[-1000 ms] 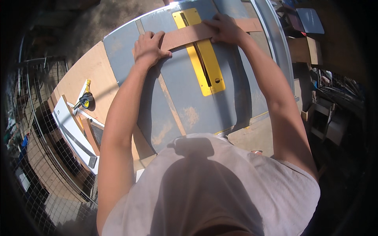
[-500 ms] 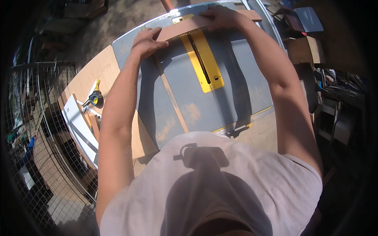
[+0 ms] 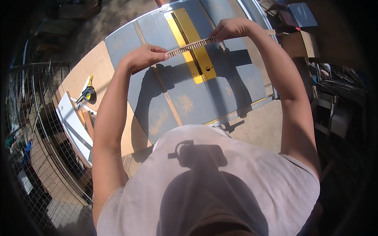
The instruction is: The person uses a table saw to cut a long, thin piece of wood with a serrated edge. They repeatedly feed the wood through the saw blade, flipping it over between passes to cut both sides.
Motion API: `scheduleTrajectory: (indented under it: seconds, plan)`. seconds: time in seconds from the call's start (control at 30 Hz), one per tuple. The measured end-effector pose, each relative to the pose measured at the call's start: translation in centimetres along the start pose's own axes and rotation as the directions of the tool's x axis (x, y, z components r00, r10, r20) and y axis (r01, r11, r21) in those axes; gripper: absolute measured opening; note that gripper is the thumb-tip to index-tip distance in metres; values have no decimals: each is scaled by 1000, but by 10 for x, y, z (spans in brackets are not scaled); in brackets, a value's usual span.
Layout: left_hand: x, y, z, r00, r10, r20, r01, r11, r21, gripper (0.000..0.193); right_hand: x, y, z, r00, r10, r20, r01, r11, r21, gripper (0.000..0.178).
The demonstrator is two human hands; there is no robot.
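A wooden strip (image 3: pixel 191 46) with a row of close, evenly cut notches along one edge is held up over a grey table saw top (image 3: pixel 151 30). My left hand (image 3: pixel 145 57) pinches it towards its left end. Farther right, the fingers of my right hand (image 3: pixel 232 29) are closed round the same strip, whose far right end shows beyond my forearm. Its toothed shadow falls on the saw top, so it is clear of the surface. Below and behind the strip lies the yellow insert plate (image 3: pixel 205 66) with its long dark slot. No blade can be made out there.
Left of the saw top is a plywood board (image 3: pixel 84 65) carrying a black and yellow tape measure (image 3: pixel 89 94) and a white panel (image 3: pixel 71 118). A wire mesh fence (image 3: pixel 43 137) stands far left, and a cardboard box (image 3: pixel 310 44) sits at the right.
Both hands have drawn the strip nearer to me from the far edge of the saw. It has been turned so its notched edge faces up to my view.
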State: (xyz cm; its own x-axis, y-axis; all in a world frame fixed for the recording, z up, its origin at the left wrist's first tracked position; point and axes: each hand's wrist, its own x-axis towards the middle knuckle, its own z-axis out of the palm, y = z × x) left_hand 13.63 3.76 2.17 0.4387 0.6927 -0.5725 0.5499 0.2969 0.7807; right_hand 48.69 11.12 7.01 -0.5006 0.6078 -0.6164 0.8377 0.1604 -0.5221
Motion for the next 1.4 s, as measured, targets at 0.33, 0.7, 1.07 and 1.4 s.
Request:
scheduleTrajectory:
  seconds: [0.33,0.7,1.07,1.4]
  plan:
    - [-16,-6,55,995,28,-95,-5,974,225,69,-37,18,51,997,6,-80,-16,993,-120,73]
    - [2,-82,121,826,403,-393,-38,736,676,81,0,90,159,779,-410,-474,164,863,-477,88]
    - [-5,-85,127,768,468,-438,-68,739,671,75,-4,79,152,785,-396,-477,142,864,-482,83]
    - [8,-97,122,776,460,-431,-64,738,672,68,12,85,147,793,-411,-450,151,847,-509,72]
